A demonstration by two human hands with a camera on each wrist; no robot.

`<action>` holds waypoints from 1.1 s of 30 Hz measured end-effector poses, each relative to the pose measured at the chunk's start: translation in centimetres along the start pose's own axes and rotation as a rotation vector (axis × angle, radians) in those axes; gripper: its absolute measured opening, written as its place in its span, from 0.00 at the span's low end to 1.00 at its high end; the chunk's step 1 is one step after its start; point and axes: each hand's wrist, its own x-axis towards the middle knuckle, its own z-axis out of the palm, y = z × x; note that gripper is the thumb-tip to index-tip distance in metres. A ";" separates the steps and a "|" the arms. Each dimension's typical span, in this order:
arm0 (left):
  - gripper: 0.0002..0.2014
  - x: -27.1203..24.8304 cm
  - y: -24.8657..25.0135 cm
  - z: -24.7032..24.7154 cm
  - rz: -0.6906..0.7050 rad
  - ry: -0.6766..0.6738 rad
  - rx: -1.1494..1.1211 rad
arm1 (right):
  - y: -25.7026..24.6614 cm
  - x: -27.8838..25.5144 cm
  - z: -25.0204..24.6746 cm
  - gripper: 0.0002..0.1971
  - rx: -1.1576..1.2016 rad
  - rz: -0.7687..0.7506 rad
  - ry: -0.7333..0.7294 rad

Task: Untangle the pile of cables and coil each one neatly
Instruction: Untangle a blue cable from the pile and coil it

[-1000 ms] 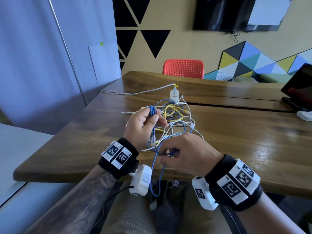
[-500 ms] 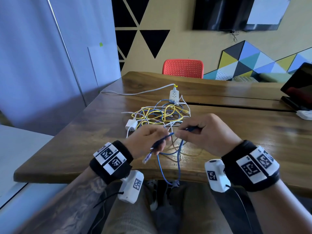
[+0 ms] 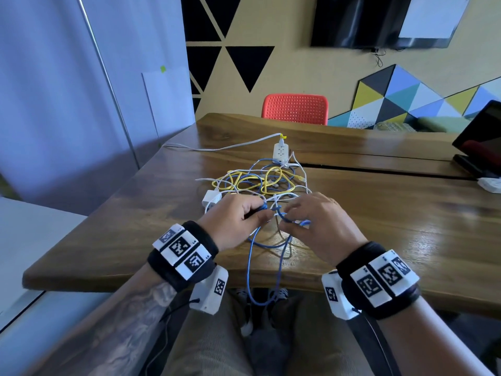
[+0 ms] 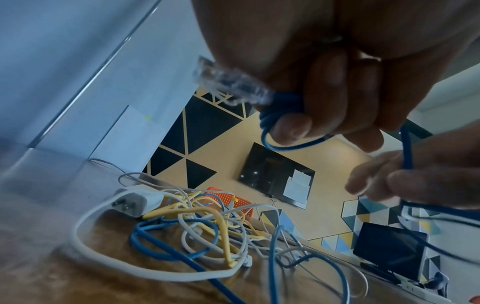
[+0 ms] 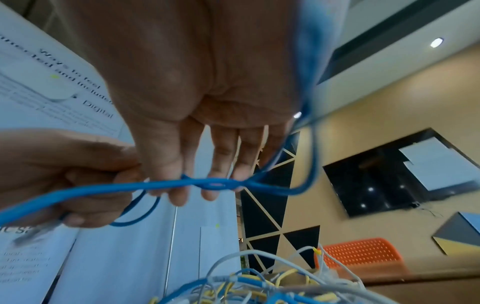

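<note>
Hands meet just above the near part of the wooden counter (image 3: 379, 213), both working one blue cable (image 3: 253, 267). Left hand (image 3: 233, 221) has its grip curled tight round several small turns of that cable, the fingers (image 4: 324, 86) folded over the bundle and the clear plug end (image 4: 228, 82) sticking out past the thumb side. Right hand (image 3: 317, 226) holds a narrow grip, thumb and fingertips (image 5: 179, 195) pinching the same blue cable where two strands cross, close beside the left hand. From between the hands a long slack loop of the cable drops over the counter's front edge and hangs down by the person's knees. Behind the hands, touching the counter, lies the tangled pile (image 3: 260, 183) of yellow, blue and white cables, with a white charger block (image 3: 210, 198) at its left side and a white power strip (image 3: 280, 153) at its far side, its white lead running off toward the counter's left edge. An orange chair (image 3: 295, 108) stands beyond the far edge
</note>
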 end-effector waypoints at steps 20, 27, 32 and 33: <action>0.21 0.2 -0.6 -1.0 -0.003 0.035 0.159 | 0.4 0.1 -1.7 0.08 0.656 0.211 -0.318; 0.25 -0.1 0.0 -0.7 -0.014 -0.019 0.072 | 1.3 0.0 -1.8 0.05 1.006 0.267 -0.296; 0.27 0.2 0.2 -1.2 -0.024 -0.030 -0.057 | 1.3 -0.7 -0.3 0.16 0.768 0.240 -0.421; 0.27 0.3 0.2 -1.4 -0.039 -0.020 -0.057 | 1.2 -0.9 -0.1 0.21 0.752 0.216 -0.422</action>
